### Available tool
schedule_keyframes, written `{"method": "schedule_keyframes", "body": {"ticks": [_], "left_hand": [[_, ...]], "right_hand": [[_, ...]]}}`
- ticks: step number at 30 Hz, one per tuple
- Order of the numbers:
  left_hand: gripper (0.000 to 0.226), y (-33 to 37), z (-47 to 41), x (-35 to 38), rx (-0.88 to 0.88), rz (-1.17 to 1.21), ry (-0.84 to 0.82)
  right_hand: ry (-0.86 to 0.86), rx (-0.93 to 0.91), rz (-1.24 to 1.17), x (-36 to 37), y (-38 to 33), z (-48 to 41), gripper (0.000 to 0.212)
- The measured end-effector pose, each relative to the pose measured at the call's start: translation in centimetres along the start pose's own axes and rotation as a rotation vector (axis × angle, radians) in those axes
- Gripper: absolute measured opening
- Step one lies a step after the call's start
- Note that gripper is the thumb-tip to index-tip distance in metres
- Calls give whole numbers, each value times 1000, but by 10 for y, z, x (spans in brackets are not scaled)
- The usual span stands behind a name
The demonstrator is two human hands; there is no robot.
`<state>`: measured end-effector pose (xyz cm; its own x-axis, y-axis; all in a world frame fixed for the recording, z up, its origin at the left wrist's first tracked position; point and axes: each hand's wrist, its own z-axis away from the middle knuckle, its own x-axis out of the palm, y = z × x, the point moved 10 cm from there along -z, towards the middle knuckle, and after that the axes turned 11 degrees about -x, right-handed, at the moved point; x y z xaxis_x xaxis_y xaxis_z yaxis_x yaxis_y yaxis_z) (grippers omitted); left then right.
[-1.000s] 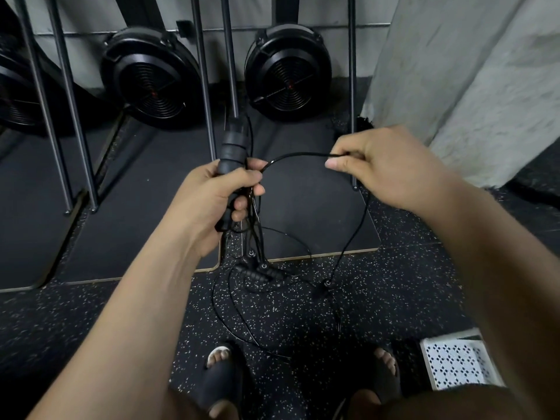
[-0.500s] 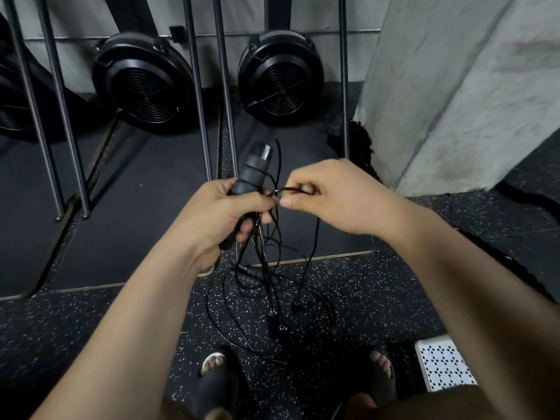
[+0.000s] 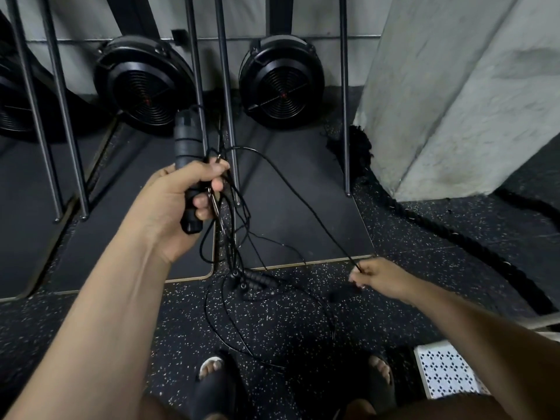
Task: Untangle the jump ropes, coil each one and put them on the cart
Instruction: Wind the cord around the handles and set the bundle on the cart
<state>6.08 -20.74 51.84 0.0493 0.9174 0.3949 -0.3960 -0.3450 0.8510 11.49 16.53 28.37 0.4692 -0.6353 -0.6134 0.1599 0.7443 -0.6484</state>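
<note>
Rt hand [image 3: 378,277] has swung down from beside lt hand [image 3: 178,204] to 4 o'clock, well apart now. One thin black cord [image 3: 298,197] is drawn out in a long line between them. Rt fingertips pinched together on cord. Lt fingers curled tight round upright handle [image 3: 186,137], several strands caught under thumb. Handle: black, ribbed, cylindrical, matte.

Tangle [image 3: 257,280] at centre hangs from lt hand to floor [image 3: 272,334], w/ more ribbed handles lying among loose loops.

Floor: black rubber, white-speckled. Smooth dark mat [image 3: 303,225] w/ pale rounded edge at 12 o'clock. Beyond it, two round black fan housings [image 3: 281,83] w/ concentric grilles, behind slim metal poles [image 3: 344,101]. Rough concrete pillar [image 3: 454,86] at 2 o'clock; thick braided rope [image 3: 454,237] along its base. White perforated panel [image 3: 448,374] at 5 o'clock.
</note>
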Motion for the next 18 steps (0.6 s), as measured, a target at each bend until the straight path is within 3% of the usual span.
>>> {"method": "schedule_keyframes", "body": {"ticks": [3,10,14,18], "left_hand": [[16,-1,-1,-3,5,-15,26],[13,0,-3,-4,22,2,41],[20,-5,-2,-3,13,-124,82],[22,-16,-6,-6,-27,-246,139]], "right_hand": [[-34,82,112,-2,37,3,26],[230,148,20,-38,53,7,55],[268,125,20,-44,42,9,50],[292,-62,98,-57,-11,9,43]]}}
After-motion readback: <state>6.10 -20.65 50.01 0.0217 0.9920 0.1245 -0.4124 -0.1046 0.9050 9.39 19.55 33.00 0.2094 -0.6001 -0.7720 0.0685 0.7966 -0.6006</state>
